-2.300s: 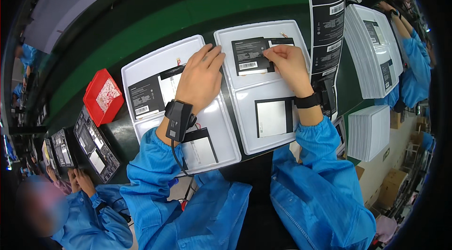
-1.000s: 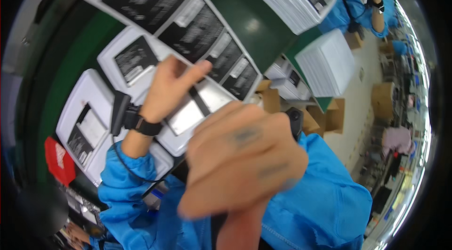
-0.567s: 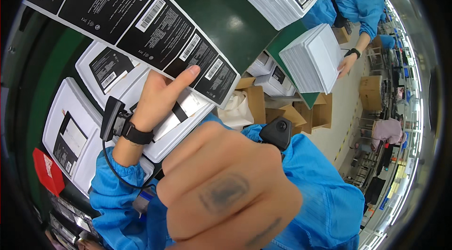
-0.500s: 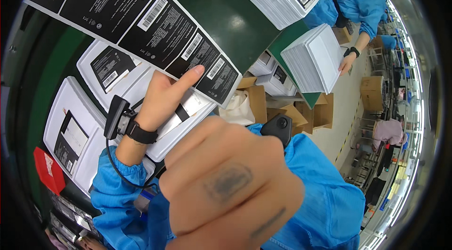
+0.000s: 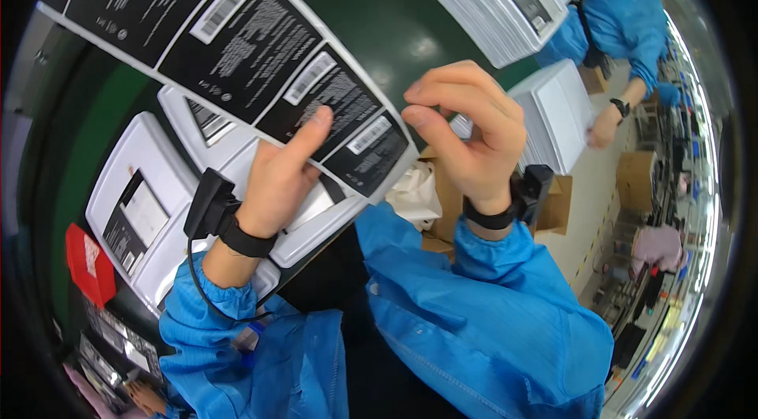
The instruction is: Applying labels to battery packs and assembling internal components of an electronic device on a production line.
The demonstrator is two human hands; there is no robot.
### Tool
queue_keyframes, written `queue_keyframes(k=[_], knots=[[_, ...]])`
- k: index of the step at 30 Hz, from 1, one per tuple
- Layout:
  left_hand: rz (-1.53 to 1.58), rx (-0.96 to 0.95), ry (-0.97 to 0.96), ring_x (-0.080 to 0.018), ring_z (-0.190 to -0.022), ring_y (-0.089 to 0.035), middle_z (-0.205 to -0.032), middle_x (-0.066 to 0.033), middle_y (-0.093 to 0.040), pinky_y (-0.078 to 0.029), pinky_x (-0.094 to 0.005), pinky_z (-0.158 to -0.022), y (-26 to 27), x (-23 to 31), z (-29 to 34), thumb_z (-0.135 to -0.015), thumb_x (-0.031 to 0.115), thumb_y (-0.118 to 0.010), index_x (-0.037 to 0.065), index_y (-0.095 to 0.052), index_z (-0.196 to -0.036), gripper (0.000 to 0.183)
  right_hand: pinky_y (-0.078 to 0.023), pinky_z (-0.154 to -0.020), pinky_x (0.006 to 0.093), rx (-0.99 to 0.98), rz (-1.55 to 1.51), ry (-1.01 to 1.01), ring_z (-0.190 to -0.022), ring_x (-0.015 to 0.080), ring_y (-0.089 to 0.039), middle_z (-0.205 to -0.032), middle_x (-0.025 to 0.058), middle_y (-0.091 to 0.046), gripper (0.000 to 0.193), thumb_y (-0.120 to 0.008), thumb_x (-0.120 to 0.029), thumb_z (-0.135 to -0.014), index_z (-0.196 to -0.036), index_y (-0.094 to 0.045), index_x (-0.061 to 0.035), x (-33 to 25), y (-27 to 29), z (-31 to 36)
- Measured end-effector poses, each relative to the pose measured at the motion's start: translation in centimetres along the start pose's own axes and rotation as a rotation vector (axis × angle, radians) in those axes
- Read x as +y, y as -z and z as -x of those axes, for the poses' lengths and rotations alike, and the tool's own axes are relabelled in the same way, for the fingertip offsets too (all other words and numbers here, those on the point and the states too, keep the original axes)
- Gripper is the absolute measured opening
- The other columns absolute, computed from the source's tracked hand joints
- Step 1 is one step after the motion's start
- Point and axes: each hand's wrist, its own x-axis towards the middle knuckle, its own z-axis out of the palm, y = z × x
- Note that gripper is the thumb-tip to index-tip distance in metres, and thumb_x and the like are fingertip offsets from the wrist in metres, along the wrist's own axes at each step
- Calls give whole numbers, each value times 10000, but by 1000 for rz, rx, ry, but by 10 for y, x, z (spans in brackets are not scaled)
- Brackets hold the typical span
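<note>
A long sheet of black labels (image 5: 288, 56) with white barcodes slants across the upper left, held up above the bench. My left hand (image 5: 276, 182) grips its lower edge, thumb on the printed face and fingers hidden behind. Just off the sheet's right corner is my right hand (image 5: 478, 131), fingers curved and a small gap between thumb and index fingertip. Nothing shows between them. Beneath the sheet lie white plastic casings (image 5: 130, 146), some bearing black-and-white labels (image 5: 138, 217).
White casings (image 5: 474, 4) are stacked on the green bench (image 5: 379, 32) at the back, and another stack (image 5: 553, 107) stands to the right. A red bin (image 5: 89, 265) sits at left. Cardboard boxes (image 5: 557, 202) are on the right. A co-worker (image 5: 620, 12) in blue reaches toward the right stack.
My right hand has moved from close in front of the camera up and away to the sheet's right corner, its fist loosening. The left hand still grips the sheet.
</note>
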Motion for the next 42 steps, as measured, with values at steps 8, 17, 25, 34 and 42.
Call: queue_keyframes(k=[8, 17, 25, 34, 42], knots=[[141, -15, 20, -257, -1201, -642, -1306, -145, -630, -558, -427, -1023, -2, 12, 7, -1064, 183, -535, 7, -486, -1411, 393, -525, -608, 263, -152, -83, -189, -751, 163, -702, -930, 80, -750, 184, -831, -19, -765, -941, -790, -58, 11, -11, 18], [-192, -143, -66, -141, -1113, -636, -1218, -68, -687, -516, -298, -956, 9, 9, 16, -1023, 150, -626, 11, -615, -1315, 324, -482, -553, 232, -241, -147, -279, -749, 126, -691, -927, 61, -752, 178, -817, -22, -790, -959, -775, -59, 10, -9, 14], [-445, -161, -82, -101, -1040, -630, -1158, -35, -710, -522, -286, -901, 9, 9, 22, -1039, 195, -621, 34, -662, -1288, 300, -493, -553, 235, -333, -167, -340, -742, 132, -690, -893, 56, -737, 140, -814, -13, -789, -911, -751, -37, 8, -1, 17], [-360, 205, -293, -140, -1026, -636, -1131, -88, -703, -506, -297, -886, 20, -15, -9, -1065, 271, -549, -60, -635, -1185, 362, -520, -716, 284, -81, -219, -106, -846, 225, -657, -983, 128, -657, 121, -730, 27, -838, -909, -636, -5, 8, 14, 20], [-1029, -271, 217, -279, -822, -748, -897, -219, -750, -577, -362, -761, 16, 18, 18, -927, 377, -727, -96, -685, -1085, 501, -499, -465, 262, 445, -851, -400, -579, 187, -590, -956, 211, -638, 185, -584, -89, -980, -1072, -446, -9, -50, 1, 30]])
